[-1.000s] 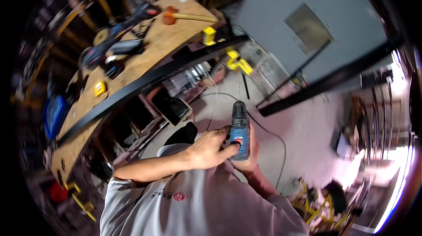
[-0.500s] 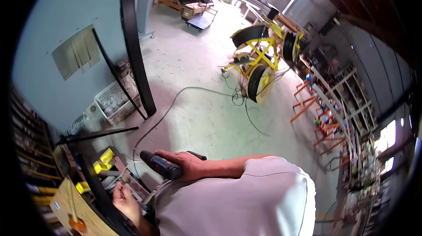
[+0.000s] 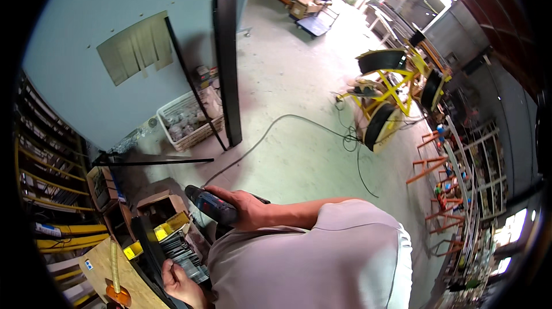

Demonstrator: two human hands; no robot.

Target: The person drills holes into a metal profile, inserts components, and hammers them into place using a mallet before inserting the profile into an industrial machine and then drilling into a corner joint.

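My right hand (image 3: 251,210) is wrapped round a dark cordless drill (image 3: 213,205), whose front end points to the left. My left hand (image 3: 183,287) is low at the left, its fingers curled together; what they hold, if anything, is too small to make out. Close by that hand is a black frame bar (image 3: 150,251). Just beyond it stands a box packed with thin grey strips (image 3: 183,254). Yellow small boxes (image 3: 164,229) lie beside an open cardboard box (image 3: 162,205).
A wooden board (image 3: 95,271) with an orange-based stick is at lower left. Ahead, a black upright post (image 3: 226,79) stands by a white basket of bagged items (image 3: 183,131). A grey cable (image 3: 282,119) runs over the floor to a yellow reel stand (image 3: 397,87).
The view has swung left, so the surroundings sit farther right. More of the boxes near my left hand shows. The drill stays in my right hand.
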